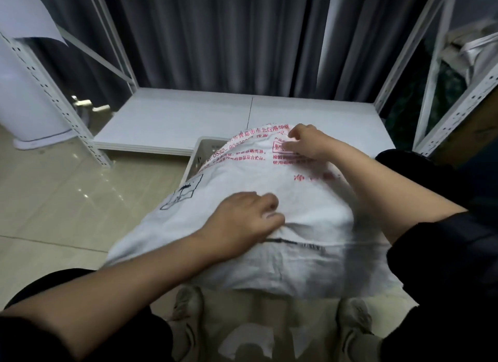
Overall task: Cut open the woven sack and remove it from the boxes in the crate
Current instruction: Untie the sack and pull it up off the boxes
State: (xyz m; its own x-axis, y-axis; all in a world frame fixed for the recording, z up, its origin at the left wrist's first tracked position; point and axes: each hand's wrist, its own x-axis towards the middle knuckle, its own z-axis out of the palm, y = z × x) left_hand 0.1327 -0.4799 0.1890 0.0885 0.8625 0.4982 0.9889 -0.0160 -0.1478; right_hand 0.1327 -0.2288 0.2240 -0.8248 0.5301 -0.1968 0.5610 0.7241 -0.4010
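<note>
Woven sack, white with red printed lettering, lies bulging over a pale perforated crate on the tiled floor, covering nearly all of it; only the crate's far left corner shows past the sack's edge. No boxes can be seen under the cloth. The left hand presses palm-down on the sack's near middle, fingers curled into a fold of fabric just above a dark printed line. The right hand reaches to the far end, fingertips pinching the cloth near the red text. The sack's near edge hangs loose above the person's shoes. Beyond the crate, a low white shelf board sits bare and just behind it, framed by white slotted uprights on both sides and grey curtains at the back. Open floor lies to the left.
</note>
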